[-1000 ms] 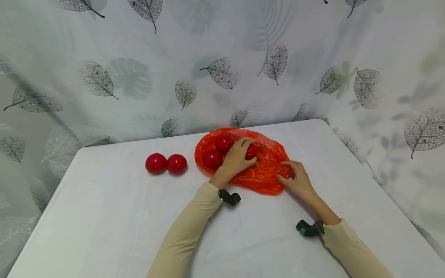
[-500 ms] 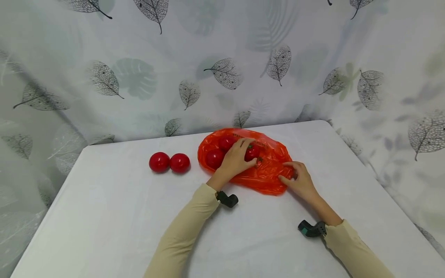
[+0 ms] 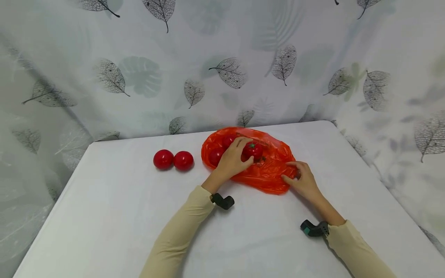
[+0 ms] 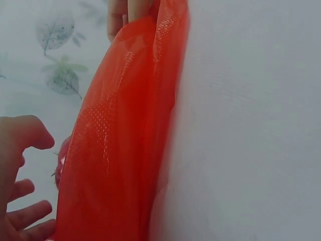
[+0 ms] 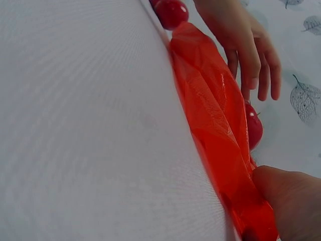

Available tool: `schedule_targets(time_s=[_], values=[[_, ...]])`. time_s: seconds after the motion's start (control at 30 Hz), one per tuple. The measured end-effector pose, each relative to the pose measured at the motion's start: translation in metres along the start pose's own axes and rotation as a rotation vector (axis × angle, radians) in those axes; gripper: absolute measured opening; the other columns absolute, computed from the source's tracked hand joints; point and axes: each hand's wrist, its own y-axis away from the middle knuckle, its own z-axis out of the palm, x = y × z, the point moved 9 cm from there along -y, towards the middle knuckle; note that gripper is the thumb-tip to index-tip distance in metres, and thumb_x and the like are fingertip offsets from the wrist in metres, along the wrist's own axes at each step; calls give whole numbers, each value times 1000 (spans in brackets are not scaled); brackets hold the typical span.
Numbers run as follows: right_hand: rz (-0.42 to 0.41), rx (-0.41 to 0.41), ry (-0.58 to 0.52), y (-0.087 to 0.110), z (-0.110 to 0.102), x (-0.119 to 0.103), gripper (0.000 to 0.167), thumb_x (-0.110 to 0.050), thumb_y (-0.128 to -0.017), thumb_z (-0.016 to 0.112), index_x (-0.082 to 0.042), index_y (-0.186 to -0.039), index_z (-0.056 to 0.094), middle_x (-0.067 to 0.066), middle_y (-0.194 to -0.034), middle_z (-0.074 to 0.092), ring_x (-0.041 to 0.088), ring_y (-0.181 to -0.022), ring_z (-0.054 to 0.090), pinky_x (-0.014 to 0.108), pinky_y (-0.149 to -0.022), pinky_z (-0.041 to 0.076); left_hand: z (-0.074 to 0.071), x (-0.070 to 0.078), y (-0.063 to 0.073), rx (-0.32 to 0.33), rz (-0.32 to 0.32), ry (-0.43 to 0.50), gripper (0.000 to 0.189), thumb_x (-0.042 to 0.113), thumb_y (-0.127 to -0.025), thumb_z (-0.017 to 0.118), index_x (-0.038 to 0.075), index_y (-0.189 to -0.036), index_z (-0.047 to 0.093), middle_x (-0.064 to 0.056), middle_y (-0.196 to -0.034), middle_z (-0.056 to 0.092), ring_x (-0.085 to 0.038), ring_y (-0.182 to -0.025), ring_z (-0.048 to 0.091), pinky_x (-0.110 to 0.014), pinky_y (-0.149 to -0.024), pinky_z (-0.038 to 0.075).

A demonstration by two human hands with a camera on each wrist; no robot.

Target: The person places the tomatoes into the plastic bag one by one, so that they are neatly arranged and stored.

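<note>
A red plastic bag (image 3: 267, 175) lies spread on the table, its mouth toward the left. Over it is my left hand (image 3: 232, 159), fingers spread and lightly bent, beside a tomato (image 3: 253, 150) with a green stem; a gap shows between thumb and tomato. Two more tomatoes lie in the bag left of the hand, one of them (image 3: 216, 156) partly covered by it. My right hand (image 3: 304, 183) pinches the bag's right end; in the right wrist view its thumb (image 5: 286, 193) presses on the plastic. Its other fingertips are hidden there.
Two tomatoes, one (image 3: 163, 159) touching the other (image 3: 183, 160), sit on the white table (image 3: 104, 216) left of the bag. A leaf-patterned curtain (image 3: 194, 69) hangs behind the table. Each wrist wears a small black camera (image 3: 223, 201).
My left hand has drawn slightly left and away from the stemmed tomato, which now shows more fully. The right hand keeps its place on the bag. The head view has shifted a little.
</note>
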Motion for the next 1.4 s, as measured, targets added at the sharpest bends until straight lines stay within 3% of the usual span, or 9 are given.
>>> schedule_targets(time_s=[0.27, 0.47, 0.8, 1.03, 1.23, 1.4], values=[[4, -8, 19, 0, -3, -1, 49, -15, -91, 67, 4, -132, 48, 29, -136, 35, 33, -101, 43, 27, -77, 43, -10, -7, 12, 23, -13, 25, 56, 20, -86, 71, 11, -136, 49, -8, -138, 47, -22, -125, 49, -40, -96, 52], [5, -7, 16, 1, -3, -4, 49, -16, -91, 67, 5, -131, 48, 29, -135, 36, 34, -104, 43, 21, -78, 42, -26, -9, 23, 66, -12, 43, 54, 18, -85, 70, 9, -135, 51, -8, -134, 50, -23, -124, 50, -39, -97, 52], [-3, -18, 20, -1, 5, -7, 50, -15, -90, 68, 4, -132, 48, 29, -136, 35, 32, -100, 43, 19, -75, 41, -44, -19, 45, 100, -31, 16, 50, 20, -87, 69, 11, -133, 54, -7, -135, 52, -21, -124, 51, -38, -99, 50], [0, -22, 12, 0, 5, -7, 51, -18, -91, 67, 5, -133, 48, 30, -136, 35, 34, -102, 43, 17, -76, 41, -53, -24, 58, 116, -49, 12, 49, 19, -86, 70, 11, -132, 55, -7, -134, 52, -22, -124, 50, -39, -94, 53], [-2, -4, 37, 1, -1, -5, 50, -17, -91, 67, 5, -132, 48, 30, -135, 35, 33, -101, 42, 14, -73, 39, -63, -30, 66, 153, -36, -20, 45, 18, -87, 69, 13, -130, 56, -8, -132, 54, -21, -121, 52, -36, -95, 53], [4, -13, 34, 0, 3, -6, 51, -17, -91, 67, 5, -132, 48, 31, -135, 35, 33, -101, 42, 15, -73, 39, -80, -40, 77, 207, -36, -31, 42, 15, -87, 68, 11, -128, 58, -9, -130, 55, -23, -120, 53, -37, -96, 52]])
